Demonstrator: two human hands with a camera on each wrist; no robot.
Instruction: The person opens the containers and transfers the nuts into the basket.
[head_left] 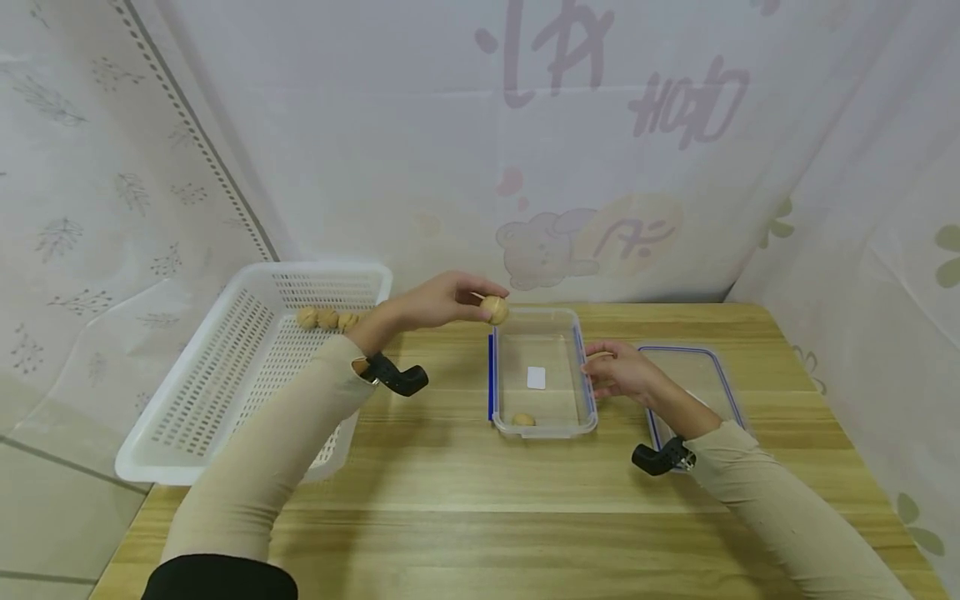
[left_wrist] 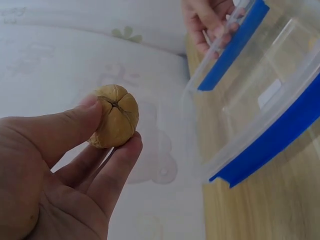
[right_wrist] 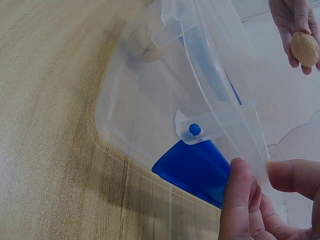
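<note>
In the head view, my left hand pinches a walnut between thumb and fingers, above the far left corner of a clear plastic food box. The left wrist view shows the seamed end of this walnut turned toward the camera. On the box's right side, my right hand grips the wall, thumb and fingers on either side of it near a blue clip. A second walnut lies inside the box at its near end, seen blurred through plastic in the right wrist view.
Left of the box stands a white slotted basket with walnuts along its far side, partly behind the left forearm. A clear lid with a blue seal lies right of the box, under the right wrist. Printed cloth hangs behind the wooden table.
</note>
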